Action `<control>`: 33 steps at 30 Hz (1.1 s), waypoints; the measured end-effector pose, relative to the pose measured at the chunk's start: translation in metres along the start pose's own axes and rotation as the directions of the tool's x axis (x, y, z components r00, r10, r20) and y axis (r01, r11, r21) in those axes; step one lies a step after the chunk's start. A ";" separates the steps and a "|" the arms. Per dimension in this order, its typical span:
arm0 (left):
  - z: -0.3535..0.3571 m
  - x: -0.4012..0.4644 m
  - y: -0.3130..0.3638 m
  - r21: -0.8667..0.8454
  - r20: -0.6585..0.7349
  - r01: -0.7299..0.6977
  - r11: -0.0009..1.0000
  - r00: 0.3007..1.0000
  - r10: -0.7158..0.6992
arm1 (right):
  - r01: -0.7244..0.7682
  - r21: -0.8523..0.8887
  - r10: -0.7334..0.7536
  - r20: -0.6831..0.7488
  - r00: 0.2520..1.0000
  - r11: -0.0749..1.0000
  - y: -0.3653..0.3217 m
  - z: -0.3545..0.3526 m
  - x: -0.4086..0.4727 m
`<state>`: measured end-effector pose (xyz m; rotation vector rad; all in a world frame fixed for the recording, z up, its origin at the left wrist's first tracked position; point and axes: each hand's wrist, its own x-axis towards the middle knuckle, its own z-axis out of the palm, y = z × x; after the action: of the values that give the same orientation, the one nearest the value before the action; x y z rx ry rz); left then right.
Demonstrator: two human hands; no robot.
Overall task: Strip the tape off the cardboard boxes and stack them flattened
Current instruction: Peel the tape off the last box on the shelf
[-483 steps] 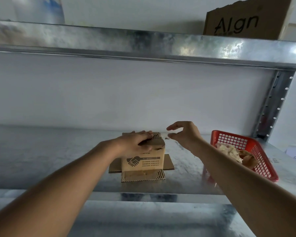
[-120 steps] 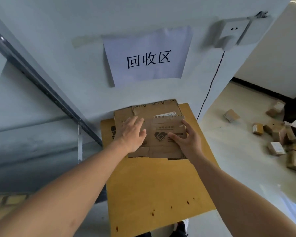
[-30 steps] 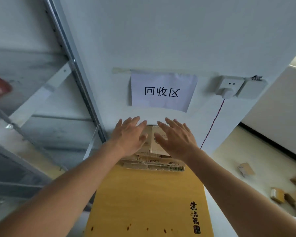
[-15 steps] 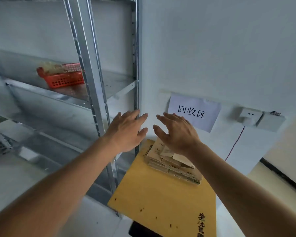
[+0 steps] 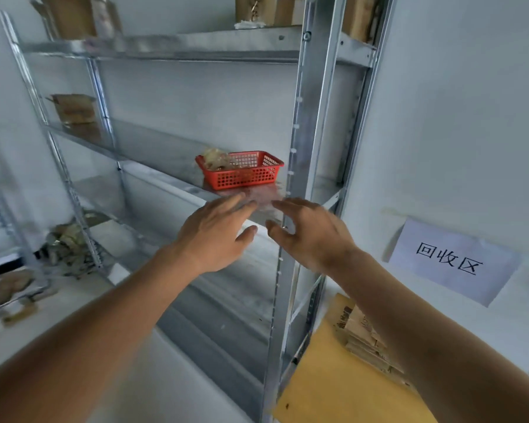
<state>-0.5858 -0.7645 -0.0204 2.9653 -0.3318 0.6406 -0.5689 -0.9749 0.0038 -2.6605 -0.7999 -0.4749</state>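
Both empty and spread wide, the left hand (image 5: pixel 217 236) and right hand (image 5: pixel 312 236) have lifted off the flattened cardboard stack (image 5: pixel 364 337) on the yellow bench (image 5: pixel 327 389), swinging toward the shelf (image 5: pixel 165 175) for another box.

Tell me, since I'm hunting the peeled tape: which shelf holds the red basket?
The middle shelf, at its right end, just above both hands. The red basket sits there; the top shelf and the left one carry only brown cardboard.

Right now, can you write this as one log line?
left hand: open, empty | right hand: open, empty | flattened boxes: stacked on yellow board | red basket: on shelf
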 end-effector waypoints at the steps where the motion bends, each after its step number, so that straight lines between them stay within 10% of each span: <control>1: -0.005 0.000 -0.020 0.008 -0.006 0.005 1.000 1.000 -0.005 | 0.007 0.017 -0.007 -0.006 1.000 1.000 -0.013 0.006 0.015; 33: 0.008 0.105 -0.554 0.209 -0.079 0.444 0.871 0.896 -0.437 | 0.371 0.173 -0.388 0.075 0.919 0.912 -0.250 0.278 0.512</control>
<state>-0.3615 -0.2468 -0.0072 3.0630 0.4444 0.6945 -0.2482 -0.4275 0.0119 -2.4040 -1.3436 -0.3427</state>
